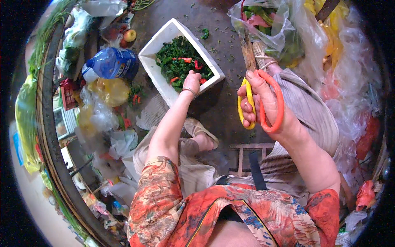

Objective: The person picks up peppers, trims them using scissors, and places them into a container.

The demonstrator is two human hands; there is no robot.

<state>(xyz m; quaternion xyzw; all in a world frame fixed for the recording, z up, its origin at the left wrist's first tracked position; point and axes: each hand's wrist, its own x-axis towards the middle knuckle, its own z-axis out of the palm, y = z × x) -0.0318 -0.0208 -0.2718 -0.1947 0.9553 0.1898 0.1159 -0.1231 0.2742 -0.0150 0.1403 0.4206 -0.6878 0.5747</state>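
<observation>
My right hand grips a pair of scissors with one yellow and one orange-red handle loop. Their rusty blades point away from me and look close together. My left hand reaches over the near edge of a white foam box. Its fingers curl down at the contents, and their tips are hidden, so whether they hold anything does not show. Inside the box lie chopped dark green leaves or peppers with a few red chili peppers on top.
Green scraps litter the dark floor. To the right, a clear plastic bag holds green and red produce. A large blue-labelled plastic bottle lies on the left near an apple. My sandalled foot rests below the box.
</observation>
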